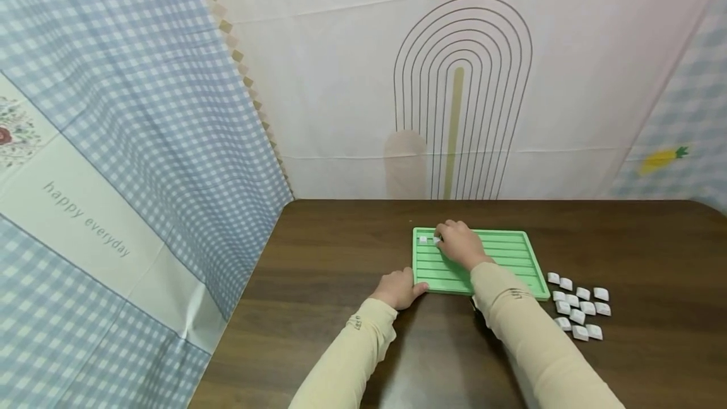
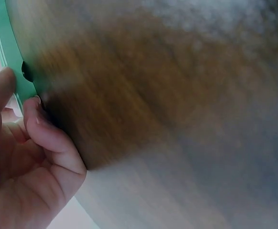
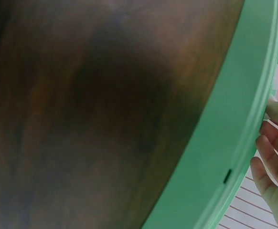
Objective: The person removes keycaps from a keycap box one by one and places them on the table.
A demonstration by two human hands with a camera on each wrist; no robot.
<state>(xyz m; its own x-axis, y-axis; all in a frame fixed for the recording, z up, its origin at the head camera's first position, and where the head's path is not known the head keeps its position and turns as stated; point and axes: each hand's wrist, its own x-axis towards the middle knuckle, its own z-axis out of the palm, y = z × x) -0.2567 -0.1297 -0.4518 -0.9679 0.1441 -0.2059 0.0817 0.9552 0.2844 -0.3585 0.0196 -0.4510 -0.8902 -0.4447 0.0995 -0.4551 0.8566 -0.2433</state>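
A green ridged tray (image 1: 511, 254) lies on the brown table, its long grooves running side to side. My left hand (image 1: 396, 289) grips the tray's near left corner, thumb along the front edge. In the left wrist view, curled fingers (image 2: 48, 131) meet the green edge. Over the back groove, my right hand (image 1: 461, 245) pinches a white keycap (image 1: 437, 241) at its fingertips. Another white keycap (image 1: 423, 240) sits just left of it in the same groove. The right wrist view shows the thumb and fingers (image 3: 268, 148) beyond the tray's rim.
Several loose white keycaps (image 1: 572, 301) lie scattered on the table (image 1: 659, 257) right of the tray. A printed cloth (image 1: 341, 100) hangs behind the table, and a blue checked cloth (image 1: 170, 112) hangs at the left.
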